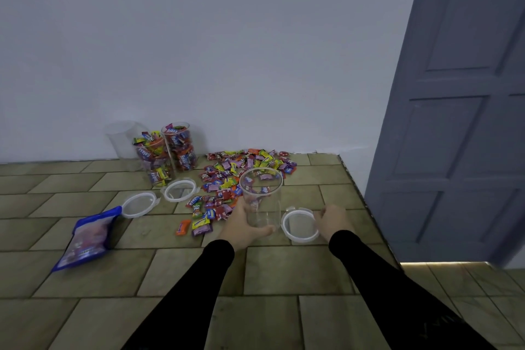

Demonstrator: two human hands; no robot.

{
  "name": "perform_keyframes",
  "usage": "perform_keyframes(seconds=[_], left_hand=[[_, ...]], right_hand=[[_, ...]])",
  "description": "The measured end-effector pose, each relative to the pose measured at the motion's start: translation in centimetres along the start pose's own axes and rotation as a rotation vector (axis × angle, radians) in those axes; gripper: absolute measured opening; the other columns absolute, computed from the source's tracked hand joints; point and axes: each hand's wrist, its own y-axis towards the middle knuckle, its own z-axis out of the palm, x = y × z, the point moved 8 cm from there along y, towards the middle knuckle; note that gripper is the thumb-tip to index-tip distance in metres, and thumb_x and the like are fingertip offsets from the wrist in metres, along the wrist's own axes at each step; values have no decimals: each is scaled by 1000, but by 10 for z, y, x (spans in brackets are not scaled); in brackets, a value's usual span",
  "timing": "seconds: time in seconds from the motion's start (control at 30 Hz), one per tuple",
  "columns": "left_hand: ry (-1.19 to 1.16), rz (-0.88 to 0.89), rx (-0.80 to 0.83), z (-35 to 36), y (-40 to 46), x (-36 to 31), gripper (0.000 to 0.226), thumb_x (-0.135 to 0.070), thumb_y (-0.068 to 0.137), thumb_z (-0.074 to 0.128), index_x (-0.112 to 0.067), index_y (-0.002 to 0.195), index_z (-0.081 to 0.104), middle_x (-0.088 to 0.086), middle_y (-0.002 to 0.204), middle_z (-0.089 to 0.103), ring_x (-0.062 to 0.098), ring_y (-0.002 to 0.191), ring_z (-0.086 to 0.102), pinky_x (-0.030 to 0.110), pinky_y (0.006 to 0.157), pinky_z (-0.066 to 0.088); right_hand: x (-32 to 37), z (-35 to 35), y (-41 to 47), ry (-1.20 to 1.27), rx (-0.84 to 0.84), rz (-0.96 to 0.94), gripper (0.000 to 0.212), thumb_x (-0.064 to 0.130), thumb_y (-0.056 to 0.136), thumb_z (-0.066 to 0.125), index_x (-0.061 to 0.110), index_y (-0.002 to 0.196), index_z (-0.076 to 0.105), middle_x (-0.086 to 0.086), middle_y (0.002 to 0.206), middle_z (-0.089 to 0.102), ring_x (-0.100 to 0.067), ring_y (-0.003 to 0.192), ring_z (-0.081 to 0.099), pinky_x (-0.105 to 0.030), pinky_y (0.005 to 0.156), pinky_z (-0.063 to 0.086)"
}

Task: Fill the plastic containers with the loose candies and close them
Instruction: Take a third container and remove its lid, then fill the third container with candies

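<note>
My left hand [243, 224] grips the base of an empty clear plastic container [262, 202] standing upright on the tiled floor. My right hand [332, 220] touches the right edge of a white-rimmed lid [301, 227] lying just right of that container; its fingers are curled at the rim. A pile of loose wrapped candies [235, 176] spreads behind and left of the container. Two containers filled with candies [154, 159] [180, 146] and an empty one [122, 138] stand near the wall. Two more lids [179, 190] [139, 204] lie on the floor.
A blue candy bag [85, 239] lies at the left. An orange candy [182, 227] sits apart from the pile. A grey door [454, 108] stands at the right, beyond the floor's step edge [369, 207]. A white wall runs behind everything.
</note>
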Motion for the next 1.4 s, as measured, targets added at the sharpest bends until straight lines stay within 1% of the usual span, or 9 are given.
perform_keyframes(seconds=[0.17, 0.3, 0.43, 0.57, 0.63, 0.73, 0.9, 1.17, 1.4], left_hand=[[7, -6, 66, -3, -7, 1, 97, -31, 60, 90, -28, 138, 32, -4, 129, 51, 5, 101, 55, 16, 74, 47], [180, 84, 12, -21, -15, 5, 111, -46, 55, 90, -30, 147, 29, -8, 140, 42, 13, 125, 42, 34, 104, 40], [403, 247, -33, -36, -29, 6, 83, -52, 63, 64, -29, 139, 43, -11, 130, 42, 8, 124, 38, 28, 106, 33], [596, 223, -249, -61, -37, 21, 53, -22, 76, 70, -23, 127, 57, -2, 125, 49, 19, 115, 42, 26, 95, 34], [654, 174, -387, -77, -41, 32, 46, -22, 80, 68, -19, 125, 59, 5, 121, 53, 26, 106, 44, 38, 94, 40], [669, 15, -523, -98, -50, 47, 54, -51, 86, 45, -20, 130, 54, 11, 128, 50, 31, 114, 43, 39, 97, 37], [794, -223, -455, -111, -46, 70, 58, -58, 95, 35, -30, 146, 31, 8, 158, 17, 31, 141, 21, 46, 109, 23], [940, -99, -202, -110, 1, 70, 65, -56, 96, 32, -38, 153, 5, -1, 161, 7, 26, 146, 11, 49, 111, 19], [917, -23, -145, -113, 40, 80, 68, -59, 93, 36, -36, 152, 11, 1, 160, 11, 26, 144, 14, 50, 112, 17]], right_hand=[[35, -14, -27, -73, -128, -248, 28, 25, 96, 51, 5, 114, 59, -10, 117, 51, -23, 96, 56, -28, 79, 44], [72, -20, -84, 154, -290, -687, 13, 20, 89, 55, 11, 80, 56, 1, 85, 44, -16, 70, 48, -26, 62, 38], [103, -13, -143, 216, -351, -1139, 12, 14, 83, 57, 10, 72, 56, -2, 74, 50, -13, 67, 46, -25, 64, 40], [135, 21, -175, 227, -196, -1300, 9, 13, 85, 60, 10, 77, 57, -5, 76, 52, -17, 68, 47, -25, 60, 37], [148, 45, -179, 192, -79, -1296, 6, 16, 86, 56, 11, 83, 58, -4, 81, 53, -17, 72, 49, -26, 61, 41], [165, 78, -167, 113, 25, -1187, 14, 18, 85, 46, 11, 91, 57, -6, 89, 51, -22, 79, 51, -31, 63, 44], [188, 118, -139, -71, 96, -980, 28, 10, 86, 45, 9, 112, 54, -9, 115, 45, -27, 111, 43, -38, 92, 43], [201, 150, -77, -344, 25, -629, 44, 26, 99, 35, 22, 143, 33, -6, 152, 23, -29, 144, 14, -47, 112, 21], [202, 167, -35, -424, 66, -549, 50, 44, 102, 25, 29, 150, 24, -3, 160, 11, -30, 148, 0, -54, 115, 9]])
